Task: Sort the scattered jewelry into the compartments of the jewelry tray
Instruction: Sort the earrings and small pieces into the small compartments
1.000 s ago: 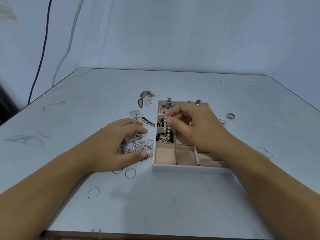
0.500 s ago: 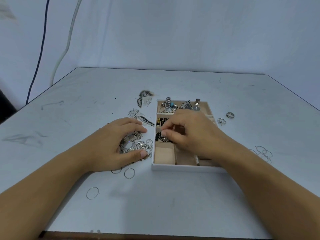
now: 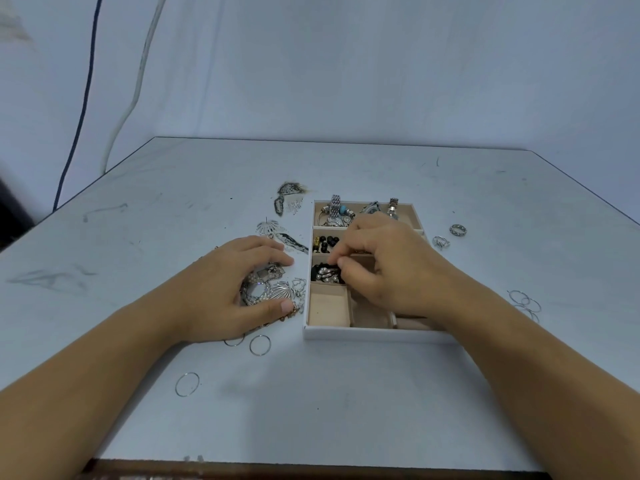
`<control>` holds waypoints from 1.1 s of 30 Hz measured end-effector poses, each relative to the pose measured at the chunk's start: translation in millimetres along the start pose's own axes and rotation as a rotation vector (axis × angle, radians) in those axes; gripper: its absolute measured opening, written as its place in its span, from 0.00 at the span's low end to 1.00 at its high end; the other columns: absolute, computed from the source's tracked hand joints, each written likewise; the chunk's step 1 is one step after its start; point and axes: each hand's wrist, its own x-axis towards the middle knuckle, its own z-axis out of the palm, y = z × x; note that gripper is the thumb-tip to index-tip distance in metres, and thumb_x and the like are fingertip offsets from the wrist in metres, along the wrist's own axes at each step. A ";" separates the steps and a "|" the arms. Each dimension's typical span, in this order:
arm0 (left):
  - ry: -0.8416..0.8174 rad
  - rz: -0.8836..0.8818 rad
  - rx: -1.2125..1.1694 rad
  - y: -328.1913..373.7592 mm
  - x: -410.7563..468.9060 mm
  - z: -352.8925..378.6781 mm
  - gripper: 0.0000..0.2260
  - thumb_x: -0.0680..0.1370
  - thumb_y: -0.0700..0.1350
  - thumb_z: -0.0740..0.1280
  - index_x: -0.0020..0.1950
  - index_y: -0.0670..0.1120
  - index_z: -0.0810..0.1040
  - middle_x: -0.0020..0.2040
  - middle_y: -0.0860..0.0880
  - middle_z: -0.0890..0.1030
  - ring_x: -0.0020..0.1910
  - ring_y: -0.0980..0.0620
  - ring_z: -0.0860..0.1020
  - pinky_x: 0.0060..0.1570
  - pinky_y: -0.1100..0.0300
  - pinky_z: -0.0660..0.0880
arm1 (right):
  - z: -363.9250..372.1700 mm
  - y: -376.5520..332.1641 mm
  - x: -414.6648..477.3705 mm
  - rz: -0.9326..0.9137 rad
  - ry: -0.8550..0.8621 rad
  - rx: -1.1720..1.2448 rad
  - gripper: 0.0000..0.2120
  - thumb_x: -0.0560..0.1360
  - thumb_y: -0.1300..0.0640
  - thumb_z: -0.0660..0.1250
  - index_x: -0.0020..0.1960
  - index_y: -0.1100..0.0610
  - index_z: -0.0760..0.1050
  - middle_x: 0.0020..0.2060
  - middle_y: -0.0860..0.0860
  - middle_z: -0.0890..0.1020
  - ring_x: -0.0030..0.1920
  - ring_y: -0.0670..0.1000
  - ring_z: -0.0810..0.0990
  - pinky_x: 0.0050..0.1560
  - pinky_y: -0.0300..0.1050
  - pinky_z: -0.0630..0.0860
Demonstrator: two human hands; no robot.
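Note:
A white jewelry tray (image 3: 363, 332) with beige compartments lies mid-table. My right hand (image 3: 384, 268) hovers over its middle, thumb and forefinger pinched at a pearl bracelet (image 3: 327, 274) that lies in a left compartment on dark pieces. My left hand (image 3: 221, 289) cups a heap of silver jewelry (image 3: 270, 289) just left of the tray, fingers curved over it. Black beads (image 3: 325, 242) fill the compartment behind; watches and a turquoise piece (image 3: 337, 213) sit in the far one. The near-left compartment (image 3: 327, 308) is bare.
Thin silver hoops lie near the front: one (image 3: 259, 345) by my left wrist, another (image 3: 187, 384) closer. More hoops (image 3: 524, 301) lie right of the tray. Two rings (image 3: 458, 230) sit at the far right. Leaf-shaped pieces (image 3: 287, 199) lie behind the heap.
My right hand lowered the hanging pearl bracelet into the tray's left compartment, where it now lies. My left hand stayed on the silver heap.

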 end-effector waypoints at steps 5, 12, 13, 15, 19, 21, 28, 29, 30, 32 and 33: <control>0.001 0.001 0.005 0.2 0.1 -0.7 0.28 0.69 0.70 0.63 0.65 0.59 0.72 0.67 0.64 0.69 0.67 0.67 0.64 0.65 0.68 0.63 | 0.5 -0.3 -0.4 0.016 -0.080 -0.012 0.09 0.73 0.57 0.65 0.47 0.50 0.83 0.39 0.43 0.75 0.48 0.44 0.70 0.49 0.40 0.69; 0.130 -0.069 -0.130 2.4 1.1 -13.5 0.24 0.72 0.67 0.62 0.63 0.57 0.75 0.63 0.62 0.74 0.64 0.65 0.70 0.62 0.64 0.68 | -6.5 -3.9 4.3 0.003 -0.043 0.016 0.08 0.74 0.56 0.65 0.48 0.49 0.82 0.40 0.43 0.76 0.47 0.41 0.72 0.48 0.29 0.66; 0.163 -0.083 -0.137 2.2 0.3 -18.4 0.23 0.72 0.66 0.61 0.62 0.57 0.76 0.62 0.62 0.75 0.63 0.67 0.71 0.60 0.66 0.67 | -7.8 -5.0 6.4 -0.002 -0.036 0.019 0.07 0.74 0.56 0.65 0.47 0.50 0.82 0.39 0.42 0.76 0.46 0.40 0.73 0.46 0.29 0.66; 0.202 -0.128 -0.140 -0.9 -1.5 -29.7 0.20 0.72 0.65 0.61 0.60 0.59 0.77 0.60 0.63 0.76 0.61 0.70 0.71 0.57 0.71 0.65 | -9.5 -8.1 11.5 -0.016 -0.033 0.012 0.06 0.74 0.56 0.66 0.46 0.50 0.82 0.38 0.40 0.76 0.45 0.37 0.73 0.44 0.27 0.66; 0.153 -0.258 -0.133 -17.0 -9.3 -49.3 0.14 0.74 0.61 0.60 0.58 0.62 0.77 0.58 0.65 0.77 0.60 0.61 0.74 0.60 0.58 0.72 | -5.0 -15.6 23.0 -0.043 -0.092 -0.032 0.06 0.75 0.53 0.65 0.48 0.47 0.80 0.43 0.41 0.79 0.47 0.39 0.75 0.46 0.28 0.67; 0.123 -0.299 -0.082 -21.2 -17.2 -55.6 0.10 0.77 0.58 0.62 0.56 0.63 0.77 0.58 0.65 0.77 0.56 0.53 0.77 0.60 0.52 0.73 | -0.3 -21.1 29.0 -0.063 -0.112 -0.039 0.07 0.75 0.54 0.65 0.49 0.48 0.80 0.44 0.43 0.78 0.46 0.37 0.73 0.44 0.25 0.65; 0.110 -0.308 0.008 -30.5 -43.3 -50.6 0.08 0.73 0.58 0.68 0.49 0.60 0.81 0.54 0.64 0.77 0.53 0.64 0.76 0.52 0.70 0.68 | 22.7 -40.9 50.5 -0.099 -0.214 -0.112 0.08 0.75 0.51 0.65 0.52 0.47 0.80 0.49 0.43 0.78 0.50 0.44 0.74 0.49 0.39 0.68; 0.108 -0.300 0.016 -31.3 -45.1 -47.8 0.08 0.72 0.58 0.69 0.48 0.60 0.81 0.54 0.64 0.77 0.54 0.67 0.75 0.53 0.70 0.68 | 26.1 -43.2 52.6 -0.099 -0.236 -0.130 0.08 0.75 0.51 0.65 0.52 0.47 0.80 0.50 0.43 0.78 0.50 0.44 0.74 0.49 0.40 0.68; 0.103 -0.288 0.023 -31.0 -46.2 -45.1 0.08 0.71 0.59 0.69 0.48 0.60 0.82 0.54 0.65 0.77 0.54 0.67 0.74 0.54 0.69 0.68 | 29.5 -45.1 54.4 -0.099 -0.252 -0.141 0.08 0.75 0.50 0.65 0.52 0.47 0.79 0.50 0.43 0.77 0.51 0.45 0.74 0.50 0.41 0.69; 0.105 -0.259 0.032 -30.8 -45.5 -40.7 0.08 0.71 0.59 0.69 0.47 0.60 0.82 0.54 0.64 0.76 0.54 0.65 0.74 0.55 0.65 0.69 | 34.6 -48.0 55.7 -0.096 -0.271 -0.135 0.07 0.74 0.50 0.66 0.51 0.47 0.79 0.49 0.42 0.77 0.51 0.44 0.75 0.54 0.44 0.72; 0.115 -0.253 0.034 -30.7 -44.4 -39.5 0.06 0.72 0.58 0.70 0.46 0.59 0.82 0.54 0.63 0.76 0.55 0.64 0.73 0.55 0.63 0.68 | 36.8 -49.2 55.7 -0.093 -0.279 -0.132 0.07 0.74 0.49 0.66 0.51 0.46 0.79 0.49 0.42 0.77 0.51 0.44 0.75 0.56 0.46 0.73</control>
